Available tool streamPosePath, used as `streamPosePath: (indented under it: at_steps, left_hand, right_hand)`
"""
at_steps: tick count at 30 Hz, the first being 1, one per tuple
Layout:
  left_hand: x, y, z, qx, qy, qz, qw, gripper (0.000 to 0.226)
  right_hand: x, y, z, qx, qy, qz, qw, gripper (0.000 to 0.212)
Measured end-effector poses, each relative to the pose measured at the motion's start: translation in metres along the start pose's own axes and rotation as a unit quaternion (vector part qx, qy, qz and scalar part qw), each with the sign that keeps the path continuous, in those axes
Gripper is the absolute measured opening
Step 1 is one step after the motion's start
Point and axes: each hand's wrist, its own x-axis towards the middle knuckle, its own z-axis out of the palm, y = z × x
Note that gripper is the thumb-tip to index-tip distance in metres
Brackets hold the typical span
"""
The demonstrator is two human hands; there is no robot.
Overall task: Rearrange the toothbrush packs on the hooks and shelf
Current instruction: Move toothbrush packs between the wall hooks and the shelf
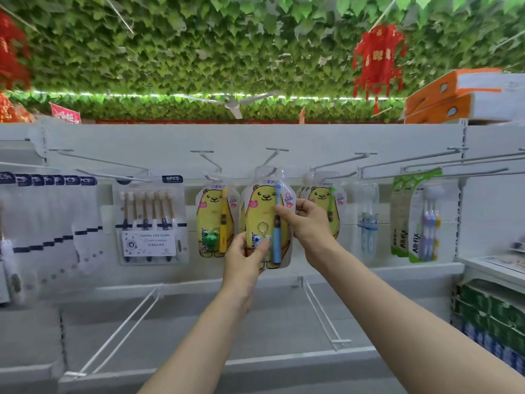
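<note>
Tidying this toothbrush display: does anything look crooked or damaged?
Nothing looks damaged or spilled. The blue-brush bear pack sits forward only because the left hand and right hand grip it. The far-left packs are too blurred to judge.

A red lantern [379, 61] hangs under leafy ceiling [199, 46]

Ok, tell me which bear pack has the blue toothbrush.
The middle bear pack, held by the left hand and right hand. The left pack has a yellow brush, the right pack a green one.
</note>
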Motion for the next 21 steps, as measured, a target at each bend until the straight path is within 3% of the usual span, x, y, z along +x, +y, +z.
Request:
streamPosePath:
  at_steps: [21]
  left_hand:
    - [0.035,-0.017,-0.012,0.030,-0.014,-0.022,0.999,0.014]
  right_hand:
    - [0.018,0.012,0.012,-0.061,0.033,0.019,0.997,0.021]
